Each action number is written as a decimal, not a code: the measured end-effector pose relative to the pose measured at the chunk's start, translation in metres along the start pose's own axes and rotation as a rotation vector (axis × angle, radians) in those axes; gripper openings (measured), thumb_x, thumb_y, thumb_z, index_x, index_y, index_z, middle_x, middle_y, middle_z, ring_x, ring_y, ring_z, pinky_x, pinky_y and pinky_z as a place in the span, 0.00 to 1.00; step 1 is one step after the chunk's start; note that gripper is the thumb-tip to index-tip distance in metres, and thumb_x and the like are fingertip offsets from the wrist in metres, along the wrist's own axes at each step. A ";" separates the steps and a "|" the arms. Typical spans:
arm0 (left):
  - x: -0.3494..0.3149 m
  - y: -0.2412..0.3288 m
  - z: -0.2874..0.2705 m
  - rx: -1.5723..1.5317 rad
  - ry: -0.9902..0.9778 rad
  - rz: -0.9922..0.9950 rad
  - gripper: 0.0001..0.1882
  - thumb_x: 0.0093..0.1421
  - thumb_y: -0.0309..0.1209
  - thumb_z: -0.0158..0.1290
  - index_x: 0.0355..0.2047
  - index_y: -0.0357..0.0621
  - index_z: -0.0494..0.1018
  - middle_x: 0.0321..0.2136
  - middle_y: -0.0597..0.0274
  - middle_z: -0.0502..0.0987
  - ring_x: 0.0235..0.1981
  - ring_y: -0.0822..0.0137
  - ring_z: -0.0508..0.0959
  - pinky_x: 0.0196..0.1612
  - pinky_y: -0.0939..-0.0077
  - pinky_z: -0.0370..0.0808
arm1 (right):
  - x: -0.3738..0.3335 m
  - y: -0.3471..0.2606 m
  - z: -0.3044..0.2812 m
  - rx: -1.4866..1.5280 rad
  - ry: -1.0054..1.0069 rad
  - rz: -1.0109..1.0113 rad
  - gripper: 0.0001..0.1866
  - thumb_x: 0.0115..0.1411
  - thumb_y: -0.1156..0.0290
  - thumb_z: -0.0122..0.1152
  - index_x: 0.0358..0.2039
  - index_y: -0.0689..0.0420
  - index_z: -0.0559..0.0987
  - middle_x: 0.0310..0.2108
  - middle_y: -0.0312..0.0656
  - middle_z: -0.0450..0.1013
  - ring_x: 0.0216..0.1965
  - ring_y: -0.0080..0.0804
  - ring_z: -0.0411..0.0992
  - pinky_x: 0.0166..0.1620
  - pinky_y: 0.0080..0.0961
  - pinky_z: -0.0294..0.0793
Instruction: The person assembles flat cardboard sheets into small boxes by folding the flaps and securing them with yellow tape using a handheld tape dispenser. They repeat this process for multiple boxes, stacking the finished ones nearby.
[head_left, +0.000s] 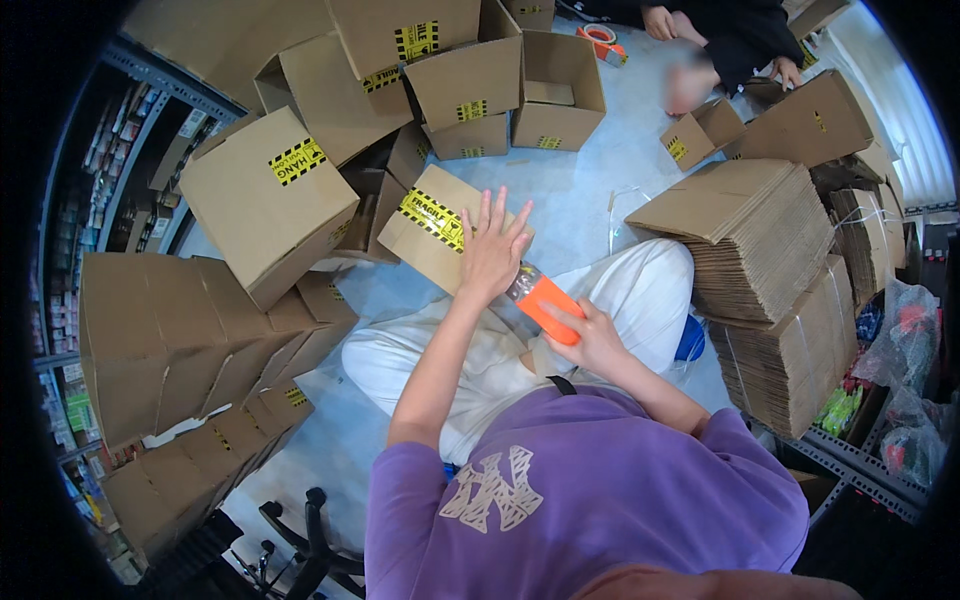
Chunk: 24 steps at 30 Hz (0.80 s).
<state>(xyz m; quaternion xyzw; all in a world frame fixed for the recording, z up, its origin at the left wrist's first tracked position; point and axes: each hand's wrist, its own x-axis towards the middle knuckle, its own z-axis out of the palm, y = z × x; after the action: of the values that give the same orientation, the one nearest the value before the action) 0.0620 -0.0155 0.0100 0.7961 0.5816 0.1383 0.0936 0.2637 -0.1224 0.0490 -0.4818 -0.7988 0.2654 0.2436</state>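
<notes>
- Where the purple T-shirt sleeve ends, the right hand (590, 335) is clenched around an orange plastic tape dispenser (545, 305), which sits over the lap, above white trousers (640, 290) on crossed legs.
- The left hand (492, 245) is released, palm down and fingers spread, pressing flat on a small brown cardboard box with a yellow-and-black striped label (425, 228); the dispenser's front end lies just beside that hand's wrist, near the closest edge of the box (whether it touches the cardboard cannot be told).
- The box lies tilted on the pale grey floor (570, 195), just ahead of the knees.
- To the left, a larger closed cardboard carton bearing the same kind of striped label (265, 200) rests atop a heap of other closed cartons (180, 340) that runs down to the lower left.
- To the right, a tall bundled stack of flattened cardboard sheets (770, 270) stands beside the right knee.
- Farther ahead, several open-topped cardboard boxes (555, 90) stand in a cluster.
- At the far edge another person in dark clothing (730, 40) crouches on the floor, with a roll of tape in an orange holder (600, 40) just beside them.
- Metal shelving (120, 150) loaded with small packaged goods lines the left rim.
</notes>
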 end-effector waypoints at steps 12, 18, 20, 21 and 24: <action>-0.022 0.017 -0.014 0.025 -0.039 -0.045 0.46 0.53 0.45 0.59 0.68 0.60 0.48 0.67 0.37 0.41 0.67 0.32 0.40 0.65 0.36 0.43 | 0.025 0.005 0.013 0.032 -0.158 0.080 0.24 0.45 0.63 0.65 0.46 0.49 0.80 0.31 0.56 0.75 0.31 0.52 0.76 0.35 0.40 0.77; -0.030 0.015 0.020 0.292 0.094 -0.193 0.50 0.48 0.34 0.63 0.68 0.64 0.48 0.65 0.28 0.40 0.66 0.30 0.43 0.64 0.39 0.46 | 0.084 0.000 -0.046 0.096 -0.473 0.299 0.15 0.46 0.61 0.62 0.37 0.43 0.84 0.34 0.48 0.78 0.35 0.48 0.76 0.40 0.37 0.76; -0.026 0.011 0.023 0.362 0.094 -0.097 0.50 0.47 0.30 0.62 0.68 0.68 0.49 0.66 0.30 0.40 0.66 0.30 0.43 0.64 0.39 0.48 | 0.072 0.016 -0.058 0.013 -0.370 0.205 0.16 0.46 0.61 0.62 0.38 0.41 0.84 0.34 0.49 0.78 0.36 0.48 0.76 0.40 0.36 0.75; -0.025 0.009 0.020 0.373 0.059 -0.042 0.50 0.47 0.28 0.61 0.67 0.70 0.49 0.66 0.31 0.39 0.66 0.30 0.43 0.64 0.40 0.48 | 0.068 0.022 -0.074 0.032 -0.317 0.248 0.18 0.45 0.62 0.63 0.40 0.44 0.83 0.33 0.50 0.78 0.34 0.46 0.76 0.40 0.34 0.75; -0.027 -0.017 -0.004 0.285 -0.106 0.166 0.50 0.47 0.25 0.60 0.66 0.74 0.51 0.67 0.37 0.39 0.67 0.31 0.42 0.65 0.42 0.50 | 0.055 0.022 -0.119 0.028 -0.137 0.262 0.24 0.41 0.66 0.66 0.44 0.49 0.82 0.30 0.50 0.77 0.31 0.41 0.77 0.40 0.31 0.76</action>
<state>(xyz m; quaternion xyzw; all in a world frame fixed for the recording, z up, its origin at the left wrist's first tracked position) 0.0379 -0.0358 0.0055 0.8528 0.5219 0.0197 -0.0014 0.3320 -0.0417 0.1299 -0.5593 -0.7401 0.3382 0.1583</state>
